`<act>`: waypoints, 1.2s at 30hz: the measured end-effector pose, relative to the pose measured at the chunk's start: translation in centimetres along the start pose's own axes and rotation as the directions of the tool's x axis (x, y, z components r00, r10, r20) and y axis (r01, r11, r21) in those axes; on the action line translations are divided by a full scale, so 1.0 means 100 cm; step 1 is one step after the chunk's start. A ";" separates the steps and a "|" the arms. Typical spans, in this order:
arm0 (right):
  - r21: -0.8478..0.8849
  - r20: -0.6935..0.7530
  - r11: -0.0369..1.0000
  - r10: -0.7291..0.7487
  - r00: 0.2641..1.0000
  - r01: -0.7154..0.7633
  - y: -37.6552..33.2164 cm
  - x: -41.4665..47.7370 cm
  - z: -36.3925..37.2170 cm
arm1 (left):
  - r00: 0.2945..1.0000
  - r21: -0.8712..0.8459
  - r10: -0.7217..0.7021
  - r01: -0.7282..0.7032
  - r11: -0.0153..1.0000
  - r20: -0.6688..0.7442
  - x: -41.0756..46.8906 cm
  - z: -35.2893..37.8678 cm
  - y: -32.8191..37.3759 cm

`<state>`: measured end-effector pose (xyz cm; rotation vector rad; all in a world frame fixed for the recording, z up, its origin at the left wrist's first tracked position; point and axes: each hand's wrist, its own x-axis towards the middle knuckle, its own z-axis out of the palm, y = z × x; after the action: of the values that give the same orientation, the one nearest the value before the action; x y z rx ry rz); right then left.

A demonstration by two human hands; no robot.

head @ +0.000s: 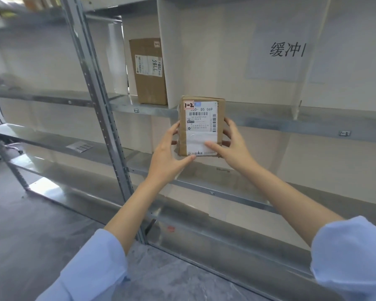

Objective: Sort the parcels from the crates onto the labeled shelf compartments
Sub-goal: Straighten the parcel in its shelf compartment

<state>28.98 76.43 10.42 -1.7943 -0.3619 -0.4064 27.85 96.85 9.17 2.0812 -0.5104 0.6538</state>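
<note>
A small brown cardboard parcel [201, 118] with a white shipping label and a red-edged tag reading 1-2 is held upright in front of the metal shelf [269, 121]. My left hand [172, 153] grips its left side and bottom corner. My right hand [231, 146] grips its right side, thumb on the label. A taller brown parcel [149, 71] tagged 1-1 stands in the compartment to the left, above a small 1-1 shelf label [136, 110]. A 1-3 label [344, 133] sits on the shelf edge at right.
White dividers [172, 51] split the shelf into compartments. A paper sign with handwritten characters [287, 49] hangs on the back wall at right. A slanted steel upright [100, 105] stands left of my hands. Lower shelves [204, 187] run below; an office chair [0, 146] is far left.
</note>
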 end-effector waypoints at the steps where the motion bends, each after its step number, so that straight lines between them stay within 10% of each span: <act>1: 0.008 -0.013 1.000 0.000 1.000 0.000 0.004 0.010 0.003 | 1.000 0.005 0.005 -0.005 1.000 0.005 0.011 0.000 -0.007; 10: 0.005 -0.100 0.996 -0.084 0.991 0.085 0.027 0.133 0.025 | 0.997 0.058 0.011 -0.016 0.998 0.073 0.123 -0.003 -0.067; 19: -0.091 -0.198 0.992 -0.105 0.975 0.088 0.069 0.255 0.033 | 0.988 0.550 0.090 -0.144 0.823 0.124 0.193 -0.016 -0.127; 36: -0.212 -0.238 0.977 -0.014 0.971 -0.038 0.106 0.308 0.044 | 0.973 0.538 0.138 -0.216 0.815 0.183 0.230 -0.009 -0.172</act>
<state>61.53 79.08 14.28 -1.9302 -0.1412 -0.6664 55.33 104.18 13.10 2.6668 -0.6557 0.8493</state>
